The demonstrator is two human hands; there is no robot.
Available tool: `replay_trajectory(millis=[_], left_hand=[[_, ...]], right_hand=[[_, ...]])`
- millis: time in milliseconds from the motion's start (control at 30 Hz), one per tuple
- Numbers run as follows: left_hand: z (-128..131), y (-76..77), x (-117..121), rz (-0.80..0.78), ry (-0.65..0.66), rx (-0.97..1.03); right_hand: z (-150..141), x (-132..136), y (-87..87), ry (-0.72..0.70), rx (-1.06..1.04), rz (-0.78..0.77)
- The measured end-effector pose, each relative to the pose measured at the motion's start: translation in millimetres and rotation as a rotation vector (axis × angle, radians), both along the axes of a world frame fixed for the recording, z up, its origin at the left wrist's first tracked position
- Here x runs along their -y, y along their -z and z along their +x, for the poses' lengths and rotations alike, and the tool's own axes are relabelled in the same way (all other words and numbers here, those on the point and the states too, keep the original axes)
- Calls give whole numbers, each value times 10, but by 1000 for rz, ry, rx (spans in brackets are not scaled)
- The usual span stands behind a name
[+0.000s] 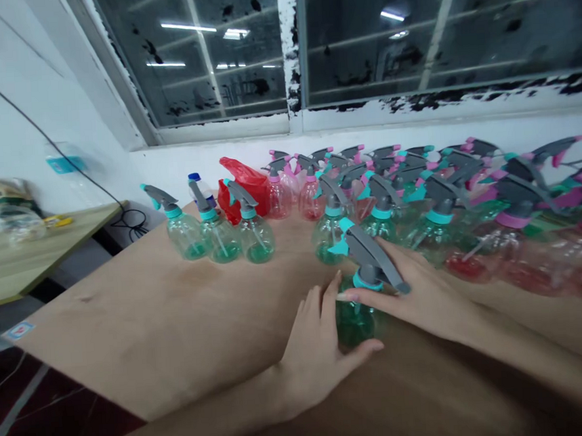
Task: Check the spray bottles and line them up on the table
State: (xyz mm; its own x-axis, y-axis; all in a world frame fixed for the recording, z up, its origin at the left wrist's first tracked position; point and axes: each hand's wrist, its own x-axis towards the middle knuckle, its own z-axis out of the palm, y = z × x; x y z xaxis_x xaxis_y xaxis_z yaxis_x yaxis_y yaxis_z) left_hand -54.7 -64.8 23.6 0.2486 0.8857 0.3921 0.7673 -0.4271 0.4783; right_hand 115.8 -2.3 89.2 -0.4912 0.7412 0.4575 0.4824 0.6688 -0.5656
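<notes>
A green see-through spray bottle (354, 323) with a grey and turquoise trigger head stands upright at the near middle of the table. My left hand (314, 358) is curved around the left and front of its body, fingers along the side and thumb low across the front. From the right, my right hand (418, 289) grips the bottle just below its turquoise collar; the thumb crosses the front and the other fingers are hidden behind the trigger head. The head's turquoise nozzle points up and left. Another green spray bottle (328, 239) stands just behind.
Several green and pink spray bottles crowd the right side and back of the brown table (180, 336). A row of green ones (223, 242) stands at back left, near a red plastic bag (249, 184) and a blue-capped bottle (194, 178). A wooden side table (75, 241) lies left.
</notes>
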Motion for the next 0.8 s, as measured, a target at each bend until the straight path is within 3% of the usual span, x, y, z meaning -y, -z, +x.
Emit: replay_trajectory(millis=[400, 633, 800], left_hand=[[523, 113, -192, 154, 126, -70], [579, 140, -399, 116, 145, 7], [383, 143, -474, -27, 274, -12]], right_hand=[[264, 86, 85, 28, -523, -347], [339, -140, 147, 20, -550, -289], [355, -247, 145, -36, -470, -248]])
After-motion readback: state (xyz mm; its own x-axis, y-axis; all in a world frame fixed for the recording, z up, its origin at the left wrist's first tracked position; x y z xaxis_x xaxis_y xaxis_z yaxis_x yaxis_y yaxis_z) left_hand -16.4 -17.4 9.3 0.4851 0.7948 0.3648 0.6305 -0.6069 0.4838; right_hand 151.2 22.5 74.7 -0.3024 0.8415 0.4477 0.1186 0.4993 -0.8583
